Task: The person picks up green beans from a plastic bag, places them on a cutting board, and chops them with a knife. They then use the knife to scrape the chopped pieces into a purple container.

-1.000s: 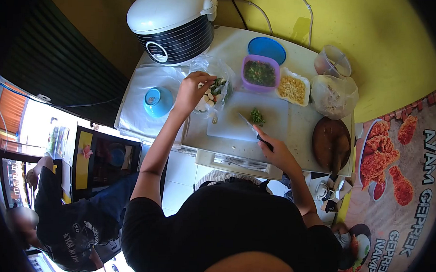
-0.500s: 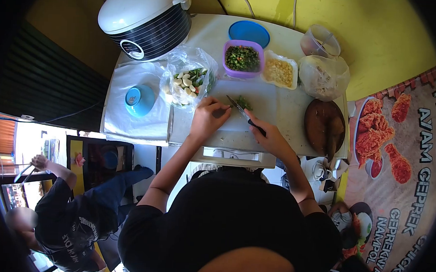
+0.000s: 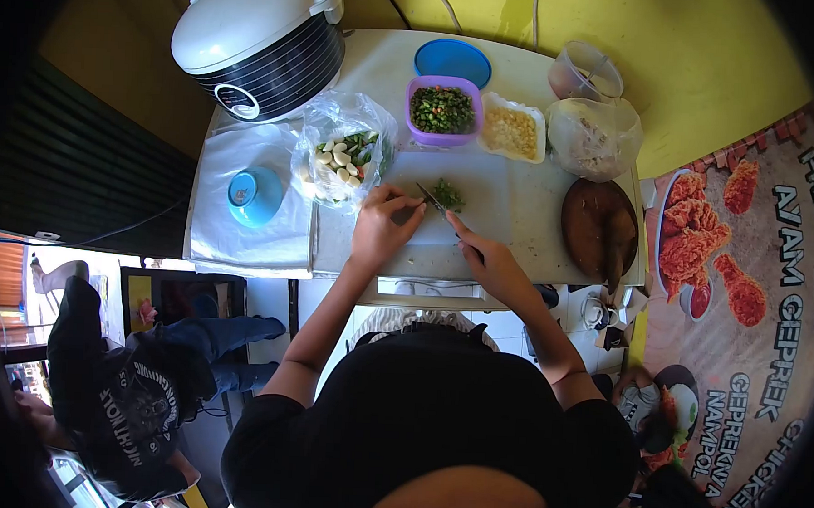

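Observation:
My right hand [image 3: 493, 262] is wrapped round the handle of a knife [image 3: 432, 199], its blade pointing up and left over the pale cutting board [image 3: 496, 194]. Pinched fingers of my left hand [image 3: 388, 224] are near the blade's tip; what they hold is too small to make out. Chopped green pieces [image 3: 448, 194] lie beside the blade. Above the board are a purple container [image 3: 412, 118] of chopped green and red pieces and a white tray [image 3: 512, 130] of pale yellow bits. An open plastic bag [image 3: 346, 156] holds peeled cloves and green pieces.
Left on the table are a rice cooker [image 3: 261, 52] and a blue bowl [image 3: 255, 196]. A blue lid [image 3: 453, 62] lies at the back. On the right are a clear tub [image 3: 586, 73], a tied bag [image 3: 596, 135] and a brown mortar [image 3: 599, 231]. Another person [image 3: 129, 387] is at lower left.
The view has shifted slightly. My right hand has moved a little closer to the board with the knife. The other person's raised arm and posture have changed.

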A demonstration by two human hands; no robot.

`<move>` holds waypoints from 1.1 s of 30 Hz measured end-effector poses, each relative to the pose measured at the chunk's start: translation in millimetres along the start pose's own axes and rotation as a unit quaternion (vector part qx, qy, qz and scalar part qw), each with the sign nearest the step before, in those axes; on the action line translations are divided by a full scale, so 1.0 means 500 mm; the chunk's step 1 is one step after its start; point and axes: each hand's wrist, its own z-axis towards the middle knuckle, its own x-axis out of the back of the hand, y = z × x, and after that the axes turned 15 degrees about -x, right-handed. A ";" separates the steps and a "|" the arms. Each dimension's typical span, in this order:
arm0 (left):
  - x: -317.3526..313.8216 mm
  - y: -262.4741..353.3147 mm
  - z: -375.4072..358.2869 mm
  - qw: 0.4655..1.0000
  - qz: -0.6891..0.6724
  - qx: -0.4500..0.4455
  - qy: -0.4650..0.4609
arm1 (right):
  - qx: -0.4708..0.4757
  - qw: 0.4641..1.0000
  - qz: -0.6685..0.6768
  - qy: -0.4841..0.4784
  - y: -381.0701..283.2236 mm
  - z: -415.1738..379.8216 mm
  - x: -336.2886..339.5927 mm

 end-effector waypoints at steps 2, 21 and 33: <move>-0.001 0.000 0.001 1.000 0.007 -0.002 0.001 | -0.013 1.000 -0.025 0.003 -0.008 -0.004 -0.009; 0.002 0.001 -0.002 1.000 0.010 0.019 0.015 | -0.036 0.999 0.027 -0.008 0.011 -0.022 -0.011; -0.002 -0.005 -0.006 1.000 0.003 0.024 0.013 | -0.035 0.999 -0.010 -0.032 -0.004 -0.019 0.007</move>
